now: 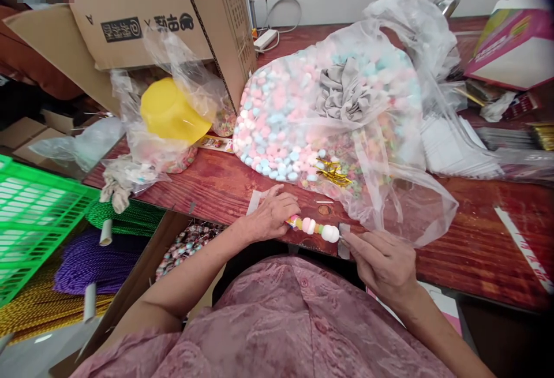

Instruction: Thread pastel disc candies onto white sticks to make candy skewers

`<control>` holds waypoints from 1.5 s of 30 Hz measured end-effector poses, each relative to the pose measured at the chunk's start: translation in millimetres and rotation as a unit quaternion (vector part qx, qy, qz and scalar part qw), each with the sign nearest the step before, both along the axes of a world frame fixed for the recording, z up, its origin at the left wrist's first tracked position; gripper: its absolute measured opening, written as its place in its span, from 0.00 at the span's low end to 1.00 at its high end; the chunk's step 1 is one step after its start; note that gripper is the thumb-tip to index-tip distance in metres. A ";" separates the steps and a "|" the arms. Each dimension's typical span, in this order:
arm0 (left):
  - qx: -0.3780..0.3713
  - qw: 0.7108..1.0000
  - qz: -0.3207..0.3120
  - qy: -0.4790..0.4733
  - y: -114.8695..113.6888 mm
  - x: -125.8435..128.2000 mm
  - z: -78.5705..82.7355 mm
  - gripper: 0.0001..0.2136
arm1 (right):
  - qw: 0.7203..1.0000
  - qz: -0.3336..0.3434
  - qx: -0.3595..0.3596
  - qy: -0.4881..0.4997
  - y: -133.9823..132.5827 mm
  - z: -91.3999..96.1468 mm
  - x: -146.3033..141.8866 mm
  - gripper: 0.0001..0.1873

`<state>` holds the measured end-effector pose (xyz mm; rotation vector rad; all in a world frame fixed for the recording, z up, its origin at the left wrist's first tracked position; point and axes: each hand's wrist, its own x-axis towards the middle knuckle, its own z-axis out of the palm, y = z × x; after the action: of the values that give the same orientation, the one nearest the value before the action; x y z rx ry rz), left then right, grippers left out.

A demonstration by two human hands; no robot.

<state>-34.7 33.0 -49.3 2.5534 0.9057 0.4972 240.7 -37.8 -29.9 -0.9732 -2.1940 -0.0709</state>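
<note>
A candy skewer (309,226) with pink, white, yellow and green pieces lies across the table's front edge, a large white marshmallow (330,234) at its right end. My left hand (272,214) is closed around the skewer's left end, with a bit of coloured wrapper showing by the fingers. At the other end, the fingers of my right hand (385,257) are pinched together beside the white marshmallow; the stick's tip is hidden there. Just beyond the hands lies a big clear bag (281,130) of pink, white and blue marshmallows, with gold twist ties (333,171) on it.
A cardboard box (160,20) stands at the back left, behind a yellow bowl-like container (173,109) in plastic. On the left are a green crate (38,210) and purple cord bundles (99,259). White papers (450,141) and a pink carton (511,43) sit on the right.
</note>
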 end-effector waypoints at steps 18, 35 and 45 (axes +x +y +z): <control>0.041 0.993 0.105 0.034 -5.2 33.1 12.1 0.04 | 0.992 -0.038 0.046 -0.108 6.6 19.9 -16.0 0.13; 0.108 0.969 0.189 0.115 -1.8 36.4 12.9 0.02 | 0.996 -0.023 -0.061 -0.053 -5.7 26.0 -19.9 0.15; 0.140 0.973 0.124 0.134 -10.8 33.3 5.4 0.04 | 0.992 -0.055 -0.013 -0.114 -0.2 18.8 -23.6 0.14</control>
<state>-1.4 22.2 -44.0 2.8238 1.3492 0.3765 217.1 -38.0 -11.1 -1.1493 -2.3507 -0.2139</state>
